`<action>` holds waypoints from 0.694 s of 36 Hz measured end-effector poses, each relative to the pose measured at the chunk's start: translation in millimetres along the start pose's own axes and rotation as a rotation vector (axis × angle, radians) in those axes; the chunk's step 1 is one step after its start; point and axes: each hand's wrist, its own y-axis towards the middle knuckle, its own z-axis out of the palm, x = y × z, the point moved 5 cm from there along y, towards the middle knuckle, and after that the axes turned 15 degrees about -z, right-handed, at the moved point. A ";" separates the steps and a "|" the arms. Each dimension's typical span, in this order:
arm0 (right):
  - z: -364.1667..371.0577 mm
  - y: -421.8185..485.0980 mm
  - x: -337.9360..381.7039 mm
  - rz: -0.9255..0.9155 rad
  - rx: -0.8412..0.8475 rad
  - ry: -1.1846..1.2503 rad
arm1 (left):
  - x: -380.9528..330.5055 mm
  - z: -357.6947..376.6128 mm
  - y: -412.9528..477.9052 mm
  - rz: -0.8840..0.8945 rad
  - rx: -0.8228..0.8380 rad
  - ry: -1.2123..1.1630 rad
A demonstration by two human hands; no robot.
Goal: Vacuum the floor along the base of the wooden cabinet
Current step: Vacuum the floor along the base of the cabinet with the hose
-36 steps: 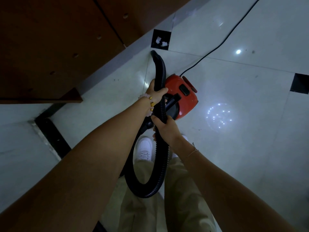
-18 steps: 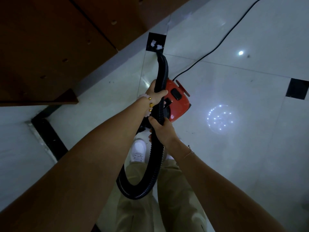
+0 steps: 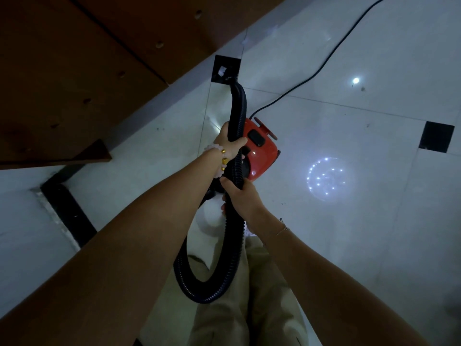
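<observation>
A black ribbed vacuum hose (image 3: 238, 108) runs forward from my hands, and its nozzle tip (image 3: 230, 79) rests on a small black floor tile (image 3: 225, 68) beside the wooden cabinet (image 3: 82, 71). My left hand (image 3: 230, 142) grips the hose higher up. Just below it, my right hand (image 3: 240, 196) holds the hose too. Behind my hands the hose loops down in front of my legs. The small red vacuum body (image 3: 260, 148) sits on the white tiled floor (image 3: 349, 245) right of the hose.
A black power cord (image 3: 321, 68) trails from the vacuum to the upper right. A dark floor strip (image 3: 66, 208) lies at the left, and a black inset tile (image 3: 436, 137) at the right. Ceiling lights reflect on the glossy floor. My white shoes and beige trousers (image 3: 249, 308) are below.
The nozzle has slid forward along the cabinet base onto the small black tile. Both hands kept their grip and moved forward with the hose.
</observation>
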 end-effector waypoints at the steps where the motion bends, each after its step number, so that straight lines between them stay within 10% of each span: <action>1: 0.0 -0.1 0.3 0.005 0.005 -0.003 | 0.2 -0.8 -1.2 0.004 -0.001 -0.002; 25: 18.1 6.0 6.5 -0.013 0.027 -0.098 | 8.8 -26.8 -5.8 -0.024 -0.050 -0.174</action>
